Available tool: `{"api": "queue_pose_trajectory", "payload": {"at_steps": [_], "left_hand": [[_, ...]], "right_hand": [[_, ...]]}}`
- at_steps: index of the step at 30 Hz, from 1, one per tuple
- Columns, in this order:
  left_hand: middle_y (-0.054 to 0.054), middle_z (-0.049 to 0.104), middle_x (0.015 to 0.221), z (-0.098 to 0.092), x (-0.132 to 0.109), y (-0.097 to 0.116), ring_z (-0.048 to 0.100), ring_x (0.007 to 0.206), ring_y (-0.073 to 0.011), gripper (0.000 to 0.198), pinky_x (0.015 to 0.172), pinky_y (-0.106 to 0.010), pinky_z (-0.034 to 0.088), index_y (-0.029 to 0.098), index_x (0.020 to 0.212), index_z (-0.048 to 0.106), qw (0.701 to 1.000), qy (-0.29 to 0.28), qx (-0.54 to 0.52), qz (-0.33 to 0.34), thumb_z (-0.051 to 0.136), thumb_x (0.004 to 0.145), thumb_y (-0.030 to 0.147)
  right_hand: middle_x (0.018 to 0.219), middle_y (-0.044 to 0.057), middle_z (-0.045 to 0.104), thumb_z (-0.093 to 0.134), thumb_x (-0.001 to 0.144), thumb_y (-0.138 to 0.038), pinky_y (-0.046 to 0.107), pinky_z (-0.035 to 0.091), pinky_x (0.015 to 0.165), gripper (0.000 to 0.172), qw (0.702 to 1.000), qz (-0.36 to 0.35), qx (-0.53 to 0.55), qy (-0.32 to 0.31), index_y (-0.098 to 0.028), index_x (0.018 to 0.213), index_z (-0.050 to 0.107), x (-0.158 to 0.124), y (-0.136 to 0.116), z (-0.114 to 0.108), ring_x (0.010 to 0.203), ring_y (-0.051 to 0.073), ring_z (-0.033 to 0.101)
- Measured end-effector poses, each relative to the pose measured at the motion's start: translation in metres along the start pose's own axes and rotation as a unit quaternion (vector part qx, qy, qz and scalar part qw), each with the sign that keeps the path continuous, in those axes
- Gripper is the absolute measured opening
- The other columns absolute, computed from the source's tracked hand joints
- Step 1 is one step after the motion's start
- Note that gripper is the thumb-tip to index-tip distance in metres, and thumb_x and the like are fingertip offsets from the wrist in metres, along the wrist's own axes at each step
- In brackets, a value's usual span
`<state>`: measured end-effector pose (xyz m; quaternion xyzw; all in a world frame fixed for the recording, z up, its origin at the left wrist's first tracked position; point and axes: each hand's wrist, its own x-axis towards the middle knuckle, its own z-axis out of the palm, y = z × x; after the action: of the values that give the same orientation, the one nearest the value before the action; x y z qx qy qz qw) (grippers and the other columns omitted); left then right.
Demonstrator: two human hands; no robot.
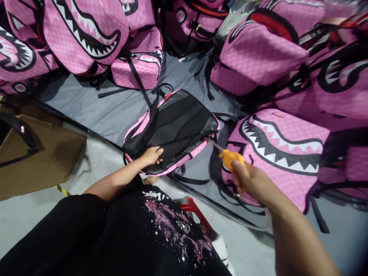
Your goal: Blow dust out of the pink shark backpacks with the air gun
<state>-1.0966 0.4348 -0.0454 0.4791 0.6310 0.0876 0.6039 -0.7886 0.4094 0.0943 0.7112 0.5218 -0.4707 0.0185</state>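
Observation:
A backpack (pixel 184 119) lies with its black padded back panel up and its pink sides showing at the rim. My left hand (pixel 152 155) is closed on its near left part, fingers curled against the black panel. In my right hand (pixel 244 176) is an orange-handled tool (pixel 231 159) with a thin, pale tip. That tip points at the backpack's right end, near the pink edge; blur hides its exact shape and whether it touches. Just right of the tool, a pink backpack (pixel 284 145) with a shark-mouth print lies face up.
Piled pink backpacks (pixel 86 34) stand at the back left, and more backpacks (pixel 258 53) crowd the right. A grey sheet (pixel 94 111) covers the work surface. Loose black straps (pixel 192 180) trail over its near edge. On the floor at left is a cardboard box (pixel 48 153).

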Motion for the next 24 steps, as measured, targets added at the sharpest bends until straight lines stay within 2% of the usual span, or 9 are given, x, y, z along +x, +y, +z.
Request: {"api": "queue_pose_trajectory", "payload": {"at_steps": [1, 3, 5, 8, 11, 14, 18, 21, 24], "left_hand": [[-0.007, 0.069, 0.092, 0.011, -0.006, 0.001, 0.065, 0.074, -0.0160, 0.035, 0.067, -0.026, 0.050, 0.022, 0.121, 0.061, 0.994, 0.025, 0.087, 0.057, 0.041, 0.099, 0.039], [-0.008, 0.064, 0.107, 0.029, -0.019, 0.003, 0.063, 0.097, -0.0215, 0.041, 0.084, -0.033, 0.050, 0.031, 0.135, 0.056, 0.953, 0.068, 0.252, 0.152, 0.048, 0.096, 0.041], [-0.008, 0.058, 0.116, 0.039, -0.027, 0.004, 0.057, 0.109, -0.0253, 0.054, 0.093, -0.038, 0.048, 0.037, 0.146, 0.045, 0.913, 0.079, 0.356, 0.182, 0.053, 0.093, 0.045], [-0.009, 0.056, 0.119, 0.037, -0.031, 0.004, 0.055, 0.113, -0.0268, 0.063, 0.096, -0.042, 0.047, 0.037, 0.150, 0.038, 0.908, 0.048, 0.371, 0.189, 0.052, 0.091, 0.056], [-0.008, 0.060, 0.120, 0.022, -0.025, 0.004, 0.057, 0.113, -0.0248, 0.052, 0.099, -0.040, 0.048, 0.030, 0.142, 0.052, 0.933, 0.035, 0.292, 0.209, 0.044, 0.096, 0.053], [-0.007, 0.065, 0.119, 0.004, -0.003, 0.006, 0.061, 0.112, -0.0189, 0.035, 0.101, -0.031, 0.046, 0.020, 0.121, 0.068, 0.952, 0.118, 0.182, 0.218, 0.045, 0.099, 0.034], [-0.006, 0.068, 0.113, -0.015, 0.052, 0.019, 0.065, 0.101, -0.0166, 0.023, 0.095, -0.028, 0.050, 0.016, 0.111, 0.068, 0.935, 0.250, 0.124, 0.217, 0.056, 0.091, 0.016], [-0.005, 0.067, 0.114, -0.021, 0.094, 0.033, 0.065, 0.097, -0.0160, 0.024, 0.089, -0.028, 0.051, 0.018, 0.110, 0.067, 0.924, 0.269, 0.142, 0.231, 0.063, 0.087, 0.013], [-0.004, 0.065, 0.111, -0.018, 0.117, 0.042, 0.064, 0.100, -0.0178, 0.021, 0.086, -0.029, 0.051, 0.021, 0.106, 0.066, 0.915, 0.282, 0.188, 0.221, 0.065, 0.086, 0.014]], "right_hand": [[0.053, 0.002, 0.053, 0.024, 0.095, -0.066, 0.029, 0.043, 0.050, 0.056, 1.000, 0.004, -0.010, 0.023, -0.019, 0.088, 0.055, 0.008, -0.005, -0.003, 0.044, 0.016, 0.052], [0.059, 0.004, 0.059, 0.028, 0.095, -0.065, 0.030, 0.044, 0.055, 0.055, 0.998, -0.006, -0.055, 0.018, -0.018, 0.095, 0.058, 0.028, -0.022, -0.002, 0.051, 0.018, 0.058], [0.077, 0.009, 0.068, 0.029, 0.096, -0.062, 0.032, 0.046, 0.065, 0.055, 0.988, -0.020, -0.151, 0.032, -0.018, 0.108, 0.060, 0.051, -0.042, 0.012, 0.071, 0.024, 0.067], [0.104, 0.016, 0.070, 0.027, 0.099, -0.058, 0.036, 0.046, 0.077, 0.054, 0.968, -0.027, -0.243, 0.047, -0.018, 0.119, 0.059, 0.079, -0.068, 0.042, 0.100, 0.032, 0.067], [0.106, 0.018, 0.070, 0.025, 0.099, -0.060, 0.037, 0.046, 0.080, 0.059, 0.967, -0.025, -0.254, 0.019, -0.017, 0.121, 0.059, 0.093, -0.076, 0.060, 0.105, 0.034, 0.066], [0.105, 0.018, 0.070, 0.024, 0.099, -0.061, 0.034, 0.045, 0.076, 0.061, 0.972, -0.006, -0.234, 0.035, -0.017, 0.120, 0.060, 0.097, -0.072, 0.062, 0.103, 0.032, 0.067], [0.096, 0.012, 0.071, 0.025, 0.098, -0.061, 0.029, 0.043, 0.069, 0.058, 0.981, -0.011, -0.194, 0.025, -0.020, 0.118, 0.061, 0.092, -0.067, 0.061, 0.087, 0.026, 0.069], [0.090, 0.011, 0.071, 0.024, 0.099, -0.059, 0.029, 0.042, 0.066, 0.058, 0.983, 0.012, -0.180, 0.043, -0.019, 0.116, 0.061, 0.087, -0.066, 0.064, 0.081, 0.025, 0.068], [0.086, 0.010, 0.070, 0.024, 0.099, -0.059, 0.029, 0.041, 0.066, 0.058, 0.985, 0.025, -0.165, 0.041, -0.018, 0.116, 0.061, 0.088, -0.062, 0.067, 0.080, 0.025, 0.068]]}}
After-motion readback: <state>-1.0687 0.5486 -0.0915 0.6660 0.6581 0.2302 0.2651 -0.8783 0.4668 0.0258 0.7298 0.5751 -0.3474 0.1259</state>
